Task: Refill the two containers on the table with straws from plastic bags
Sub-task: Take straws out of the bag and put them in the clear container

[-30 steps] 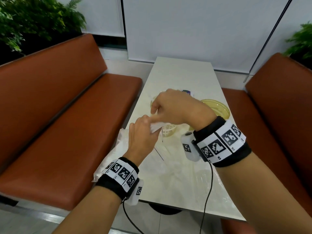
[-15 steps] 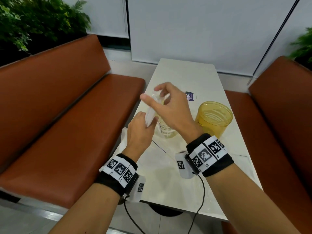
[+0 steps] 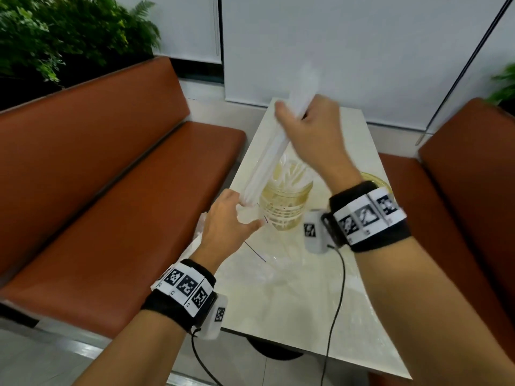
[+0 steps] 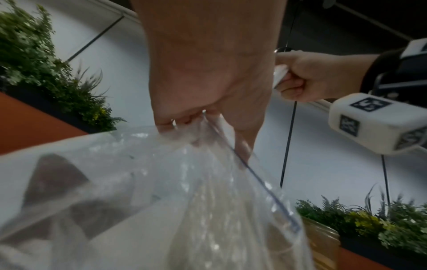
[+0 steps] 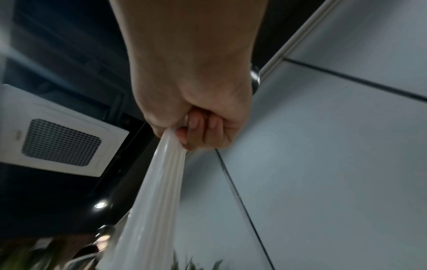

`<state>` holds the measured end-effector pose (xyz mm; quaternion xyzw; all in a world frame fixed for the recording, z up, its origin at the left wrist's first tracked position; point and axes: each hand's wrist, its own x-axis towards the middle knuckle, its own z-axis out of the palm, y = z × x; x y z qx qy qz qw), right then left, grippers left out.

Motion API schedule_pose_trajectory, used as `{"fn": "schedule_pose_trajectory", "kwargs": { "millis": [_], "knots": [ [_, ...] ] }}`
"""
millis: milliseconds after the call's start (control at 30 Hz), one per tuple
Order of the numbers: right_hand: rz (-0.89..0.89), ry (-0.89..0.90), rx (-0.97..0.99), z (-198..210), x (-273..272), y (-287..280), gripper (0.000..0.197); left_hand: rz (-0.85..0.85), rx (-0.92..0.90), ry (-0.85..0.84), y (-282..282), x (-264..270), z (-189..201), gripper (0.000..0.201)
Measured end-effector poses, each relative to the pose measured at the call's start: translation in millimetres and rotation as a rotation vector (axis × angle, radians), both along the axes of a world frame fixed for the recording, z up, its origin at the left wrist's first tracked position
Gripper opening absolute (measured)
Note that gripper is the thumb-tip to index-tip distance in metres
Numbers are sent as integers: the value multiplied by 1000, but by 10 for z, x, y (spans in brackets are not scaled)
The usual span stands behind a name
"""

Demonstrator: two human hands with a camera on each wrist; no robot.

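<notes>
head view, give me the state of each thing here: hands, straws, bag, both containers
right hand: raised, gripping the straw bundle near its top
left hand: pinching the plastic bag's mouth
straw bundle: tilted, mostly out of the bag, lower end at the left hand
plastic bag: clear, open, hanging from the left hand
near container: upright, a few straws inside
far container: yellow, mostly hidden behind the right wrist

White straws [image 3: 274, 151] slanting above clear container [image 3: 287, 199]

Left hand [image 4: 208, 76] pinching clear plastic bag [image 4: 161, 201] mouth, right hand [image 4: 316, 76] gripping white straws [image 4: 280, 75], potted greenery behind
</notes>
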<state>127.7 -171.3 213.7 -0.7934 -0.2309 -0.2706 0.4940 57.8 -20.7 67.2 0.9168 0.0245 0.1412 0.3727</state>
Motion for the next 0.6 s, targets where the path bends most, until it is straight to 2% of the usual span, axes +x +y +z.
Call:
{"fn": "schedule_pose_trajectory", "kwargs": {
  "millis": [67, 167, 267, 367, 467, 600],
  "knots": [
    [-67, -74, 50, 209, 167, -137, 46, 19, 39, 27, 74, -18, -19, 42],
    [-245, -112, -29, 233, 449, -264, 49, 26, 41, 23, 156, -13, -26, 47],
    [-425, -32, -182, -51, 723, -303, 45, 44, 82, 5, 236, -16, 26, 42],
    [-480, 68, -296, -489, 924, -297, 44, 48, 78, -8, 319, -6, 48, 43],
    [-491, 217, -422, -854, 1021, -267, 53, 25, 25, 13, 357, -6, 91, 42],
    [-528, 391, -597, -1078, 1039, -222, 68, 7, -1, -38, 362, 26, 146, 42]
  ]
}}
